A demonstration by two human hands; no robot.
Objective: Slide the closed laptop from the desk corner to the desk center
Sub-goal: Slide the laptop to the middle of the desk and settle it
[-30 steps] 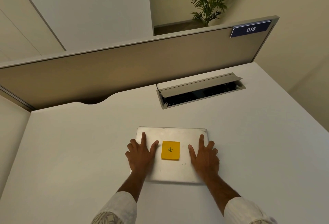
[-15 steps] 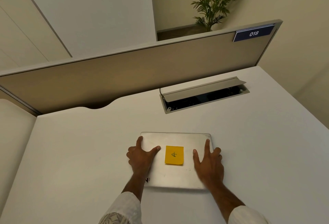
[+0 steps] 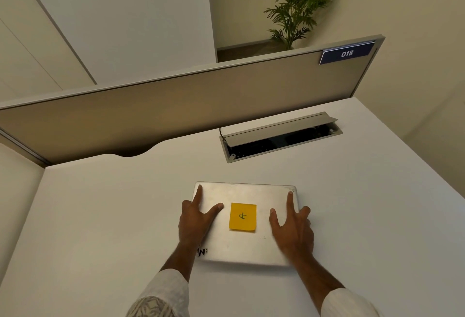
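A closed silver laptop (image 3: 245,193) lies flat on the white desk (image 3: 100,216), a little in front of me and near the middle. An orange sticky note (image 3: 242,216) with a pen mark is stuck on its lid. My left hand (image 3: 195,221) holds the laptop's left side, with index finger and thumb on the lid and the other fingers curled over the edge. My right hand (image 3: 293,228) holds the right side the same way, its index finger reaching toward the far right corner.
An open cable box (image 3: 279,138) with a raised flap is sunk into the desk behind the laptop. A beige partition (image 3: 176,105) with a blue "018" label (image 3: 346,53) runs along the back edge. A potted plant (image 3: 294,2) stands beyond it.
Both hands lay flat on the lid beside the note; they have spread outward to the laptop's left and right edges, with the outer fingers now over the sides.
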